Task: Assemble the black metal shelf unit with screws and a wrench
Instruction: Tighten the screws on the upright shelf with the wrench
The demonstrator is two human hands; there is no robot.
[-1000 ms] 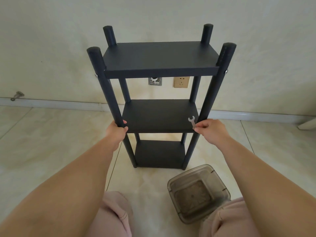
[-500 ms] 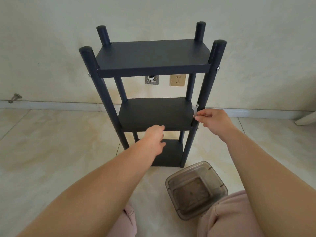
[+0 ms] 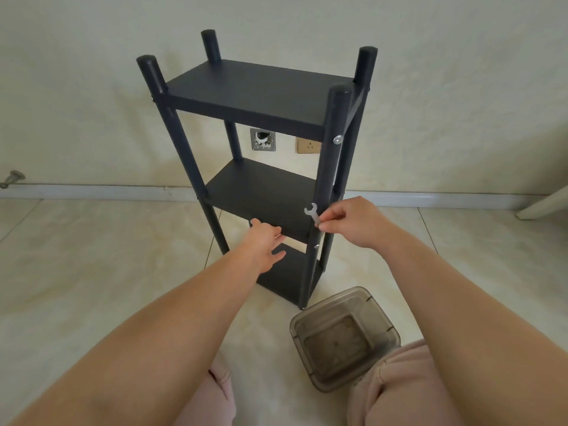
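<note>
Right hand (image 3: 353, 221) pinches the wrench (image 3: 314, 214), upright against the shelf unit (image 3: 261, 96)'s near right post, just above my next screw (image 3: 315, 246). Left hand (image 3: 264, 244), fingers spread, touches the middle shelf's front edge.

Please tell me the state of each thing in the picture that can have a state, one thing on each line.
shelf unit: standing upright on the floor, three shelves fitted.
wrench: pinched in the right hand, beside the near right post.
right hand: pinches the wrench.
left hand: fingers straight, at the front edge of the middle shelf.
plastic container: open, no lid, on the floor.
wall socket: nothing plugged in.
</note>
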